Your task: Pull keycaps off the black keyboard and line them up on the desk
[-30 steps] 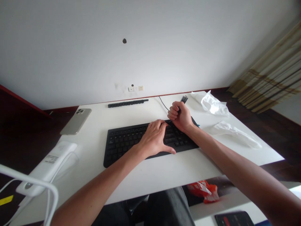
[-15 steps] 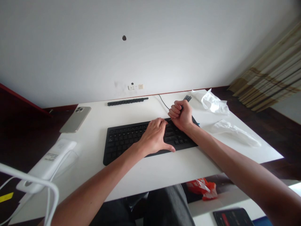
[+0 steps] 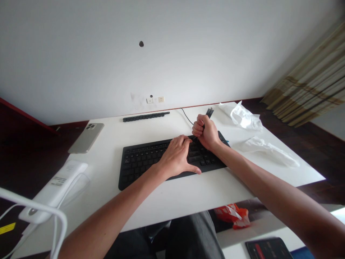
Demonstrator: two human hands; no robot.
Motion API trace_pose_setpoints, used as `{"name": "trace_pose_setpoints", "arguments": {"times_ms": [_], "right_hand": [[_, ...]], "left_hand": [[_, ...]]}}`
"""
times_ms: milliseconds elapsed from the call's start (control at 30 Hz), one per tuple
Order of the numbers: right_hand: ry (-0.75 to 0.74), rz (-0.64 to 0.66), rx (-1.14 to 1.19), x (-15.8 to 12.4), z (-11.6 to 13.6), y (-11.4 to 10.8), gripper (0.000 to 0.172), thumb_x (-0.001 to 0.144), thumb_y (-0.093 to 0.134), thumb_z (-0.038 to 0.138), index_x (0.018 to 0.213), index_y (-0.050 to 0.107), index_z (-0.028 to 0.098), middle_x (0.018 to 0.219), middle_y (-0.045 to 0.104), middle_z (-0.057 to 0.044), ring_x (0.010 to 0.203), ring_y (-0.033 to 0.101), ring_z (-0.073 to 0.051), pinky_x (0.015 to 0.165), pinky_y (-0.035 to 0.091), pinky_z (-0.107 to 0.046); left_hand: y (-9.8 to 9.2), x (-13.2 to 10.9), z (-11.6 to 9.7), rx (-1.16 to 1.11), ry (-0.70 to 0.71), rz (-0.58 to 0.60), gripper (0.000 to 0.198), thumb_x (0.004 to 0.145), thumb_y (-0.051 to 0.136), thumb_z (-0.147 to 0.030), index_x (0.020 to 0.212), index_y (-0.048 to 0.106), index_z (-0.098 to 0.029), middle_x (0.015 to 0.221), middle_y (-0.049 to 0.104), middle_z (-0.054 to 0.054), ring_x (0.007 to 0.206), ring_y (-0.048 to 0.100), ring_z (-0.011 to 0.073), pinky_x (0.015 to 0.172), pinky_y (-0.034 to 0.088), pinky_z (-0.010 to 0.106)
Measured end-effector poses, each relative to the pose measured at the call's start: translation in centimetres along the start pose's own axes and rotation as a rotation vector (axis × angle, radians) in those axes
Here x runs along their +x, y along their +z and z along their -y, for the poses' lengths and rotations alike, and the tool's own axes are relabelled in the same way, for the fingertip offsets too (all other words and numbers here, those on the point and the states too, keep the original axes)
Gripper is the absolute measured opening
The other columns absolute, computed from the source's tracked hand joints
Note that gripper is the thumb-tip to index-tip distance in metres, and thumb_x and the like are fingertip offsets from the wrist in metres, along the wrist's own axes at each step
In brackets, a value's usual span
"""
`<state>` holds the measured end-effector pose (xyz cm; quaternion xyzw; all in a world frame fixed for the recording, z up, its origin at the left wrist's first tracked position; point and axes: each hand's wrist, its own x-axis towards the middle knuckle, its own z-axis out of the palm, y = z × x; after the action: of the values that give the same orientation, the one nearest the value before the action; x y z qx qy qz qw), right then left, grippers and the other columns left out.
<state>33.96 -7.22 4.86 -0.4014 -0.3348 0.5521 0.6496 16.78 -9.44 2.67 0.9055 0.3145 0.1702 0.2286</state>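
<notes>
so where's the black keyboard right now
In the head view, the black keyboard lies on the middle of the white desk, beneath the left hand and right hand, to the right of the silver smartphone.

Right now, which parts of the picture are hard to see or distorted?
In the head view, keyboard letters are too dim to read; the tool in the right hand is too dark to identify; glare whitens the far plastic; the sides of the desk spread, perhaps from a wide lens.

Right hand (image 3: 207, 133) and tool (image 3: 209, 113) further left
</notes>
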Motion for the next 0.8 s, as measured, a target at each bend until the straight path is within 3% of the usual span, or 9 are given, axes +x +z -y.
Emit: {"name": "trace_pose_setpoints", "arguments": {"times_ms": [167, 300, 467, 533, 600, 667, 800], "right_hand": [[-0.099, -0.022, -0.130, -0.8, -0.4, 0.6, 0.045, 0.088, 0.075, 0.049, 0.064, 0.047, 0.023, 0.052, 0.034, 0.006, 0.045, 0.031, -0.009, 0.041, 0.026, -0.025], [-0.114, -0.002, -0.133, -1.2, -0.5, 0.7, 0.048, 0.088, 0.076, 0.054, 0.063, 0.051, 0.022, 0.053, 0.042, 0.003, 0.046, 0.042, -0.011, 0.045, 0.036, -0.027], [0.068, 0.136, -0.077, -0.9, 0.4, -0.1, 0.027, 0.084, 0.078, 0.045, 0.084, 0.066, 0.021, 0.055, 0.043, 0.006, 0.048, 0.043, -0.011, 0.047, 0.038, -0.026], [0.154, 0.220, -0.079, -0.5, 0.9, -0.6, 0.030, 0.084, 0.077, 0.049, 0.090, 0.067, 0.022, 0.054, 0.043, 0.006, 0.048, 0.043, -0.012, 0.048, 0.040, -0.026], [0.217, 0.308, -0.099, -0.1, 1.1, -1.0, 0.040, 0.085, 0.075, 0.060, 0.080, 0.064, 0.021, 0.052, 0.040, 0.006, 0.046, 0.041, -0.012, 0.046, 0.038, -0.026], [0.256, 0.350, -0.119, 0.1, 1.1, -1.2, 0.055, 0.084, 0.074, 0.067, 0.064, 0.052, 0.022, 0.048, 0.032, 0.007, 0.043, 0.030, -0.009, 0.042, 0.030, -0.025], [0.231, 0.246, -0.121, -0.1, 0.7, -0.6, 0.067, 0.083, 0.080, 0.059, 0.057, 0.030, 0.024, 0.050, 0.021, 0.009, 0.045, 0.015, -0.007, 0.039, 0.017, -0.024]], "left_hand": [[0.2, -0.1, 0.1, 0.008, 0.021, -0.015, 0.104, 0.058, 0.095, -0.066, 0.139, 0.052, -0.017, 0.141, 0.055, 0.019, 0.136, 0.053, 0.0390, 0.119, 0.042, 0.054], [0.3, -0.1, 0.2, 0.017, 0.045, -0.031, 0.107, 0.057, 0.095, -0.067, 0.140, 0.051, -0.015, 0.143, 0.054, 0.020, 0.137, 0.052, 0.0390, 0.120, 0.042, 0.055], [0.1, -0.1, 0.1, 0.006, 0.048, -0.024, 0.107, 0.060, 0.094, -0.066, 0.144, 0.050, -0.017, 0.146, 0.052, 0.020, 0.138, 0.051, 0.0388, 0.120, 0.042, 0.055], [0.0, -0.1, 0.1, -0.006, 0.044, -0.019, 0.109, 0.061, 0.094, -0.065, 0.147, 0.047, -0.018, 0.148, 0.051, 0.019, 0.139, 0.051, 0.0384, 0.121, 0.041, 0.054], [0.0, -0.1, 0.0, -0.015, 0.043, -0.013, 0.110, 0.061, 0.094, -0.064, 0.149, 0.046, -0.017, 0.148, 0.051, 0.019, 0.140, 0.050, 0.0378, 0.121, 0.040, 0.053], [-0.1, -0.2, -0.1, -0.016, 0.039, -0.008, 0.109, 0.062, 0.094, -0.063, 0.149, 0.047, -0.018, 0.147, 0.052, 0.019, 0.140, 0.050, 0.0381, 0.121, 0.040, 0.053], [-0.2, -0.2, -0.1, -0.023, 0.032, -0.005, 0.108, 0.061, 0.095, -0.062, 0.149, 0.048, -0.021, 0.146, 0.053, 0.018, 0.140, 0.050, 0.0395, 0.119, 0.041, 0.056]]}}
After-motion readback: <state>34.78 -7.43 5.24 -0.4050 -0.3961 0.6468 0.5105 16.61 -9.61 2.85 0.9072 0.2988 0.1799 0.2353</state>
